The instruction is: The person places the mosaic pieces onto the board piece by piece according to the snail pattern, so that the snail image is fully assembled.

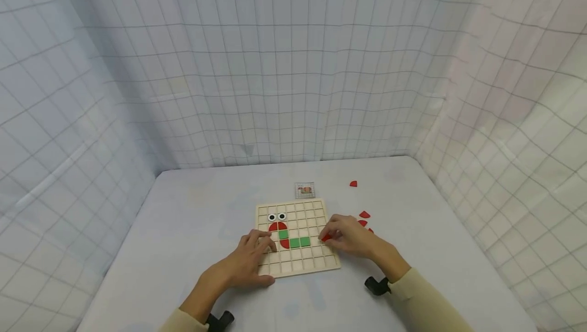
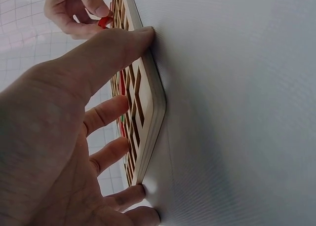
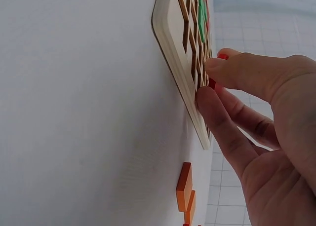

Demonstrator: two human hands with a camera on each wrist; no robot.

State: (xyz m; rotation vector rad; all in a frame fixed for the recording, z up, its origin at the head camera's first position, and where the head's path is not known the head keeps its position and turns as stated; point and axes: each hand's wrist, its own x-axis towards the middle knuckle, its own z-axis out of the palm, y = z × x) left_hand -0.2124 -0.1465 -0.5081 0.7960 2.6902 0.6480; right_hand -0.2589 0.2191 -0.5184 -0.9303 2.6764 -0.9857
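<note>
A wooden grid board [image 1: 300,267] lies on the table. My left hand [image 1: 249,258] rests at its left side, with the thumb [image 2: 143,37] on the near edge and two fingertips over the cells. At the board's right side my right hand [image 1: 347,235] pinches a small red tile [image 1: 326,238] between thumb and fingers, close over the grid. Two eye tiles [image 1: 277,217] sit in upper cells. Below them are red quarter-round tiles [image 1: 277,226], a single green square [image 1: 283,234], another red piece [image 1: 285,244] and two green squares [image 1: 300,242] side by side.
Behind the board lies a small picture card [image 1: 304,190]. Several loose red tiles [image 1: 364,214] lie right of the board, one red tile [image 1: 353,184] farther back. Orange pieces [image 3: 184,186] show near the board in the right wrist view. Gridded white curtains [image 1: 284,92] enclose the table.
</note>
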